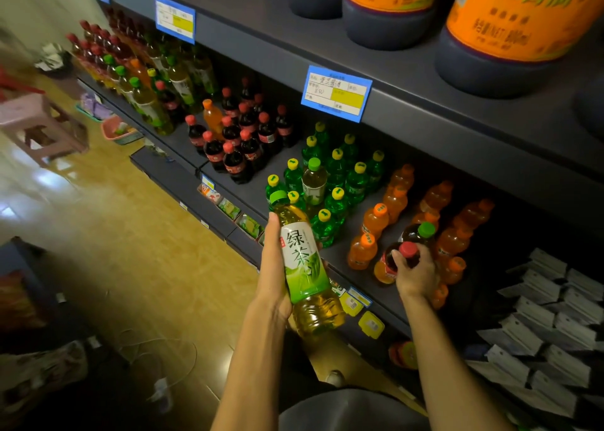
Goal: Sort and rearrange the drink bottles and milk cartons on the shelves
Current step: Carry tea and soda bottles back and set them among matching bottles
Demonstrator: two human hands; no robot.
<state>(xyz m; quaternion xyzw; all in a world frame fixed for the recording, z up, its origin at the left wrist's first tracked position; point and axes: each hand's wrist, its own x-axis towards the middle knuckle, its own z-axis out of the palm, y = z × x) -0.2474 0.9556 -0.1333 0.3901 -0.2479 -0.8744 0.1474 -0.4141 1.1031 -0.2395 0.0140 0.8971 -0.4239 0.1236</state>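
Note:
My left hand [274, 267] holds a green tea bottle [305, 267] with a green cap and a white-green label, tilted in front of the shelf edge. My right hand [415, 275] grips the neck of a dark cola bottle [400, 257] with a red cap, standing among the orange soda bottles [372, 221] on the middle shelf [356, 267]. Just behind it stands a dark bottle with a green cap [421, 232]. Small green soda bottles with yellow caps [336, 182] fill the shelf to the left, with one green tea bottle [314, 182] among them.
Further left stand red-capped cola bottles [242, 142], one orange bottle [212, 116] and more tea bottles [153, 103]. Large orange-labelled jugs [510, 28] sit on the upper shelf. White packets [549, 319] lie at the right. A pink stool [39, 126] stands on the floor.

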